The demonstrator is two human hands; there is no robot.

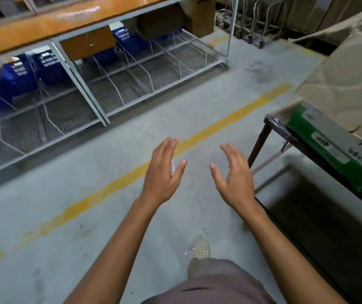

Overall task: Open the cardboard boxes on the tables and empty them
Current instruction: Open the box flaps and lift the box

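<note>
Right now both of the person's hands are out in front of them over the grey concrete floor (88,183), palms turned towards each other. The left hand (163,172) has its fingers straight and close together, thumb out to the side, and holds nothing. The right hand (233,175) is the same, with its fingers slightly spread and a little bent at the tips. The two hands are apart and touch neither each other nor anything else.

The cardboard box (346,84) is off to the right, a big pale tan one lying on the table (272,126). It is blurred, so I cannot tell whether its flaps are sealed. Beneath its near edge sits a flat green-and-grey carton (329,148) with a label and some handwriting on its grey face. The table has a dark frame and a dark leg (258,148) at the near corner; the right hand is near that leg but clear of it.

A yellow line (230,119) runs slantwise across the floor, passing behind the left hand's fingertips. Beyond it stands a white wire shelving rack (153,71) with mesh shelves and wire dividers. Blue plastic baskets (46,64) sit at its back, and brown cartons (88,43) hang over its upper level. Metal trolleys (252,25) are parked at the far end. Down near the person's grey trousers (215,281), one pale perforated shoe (199,249) is planted on the floor.
</note>
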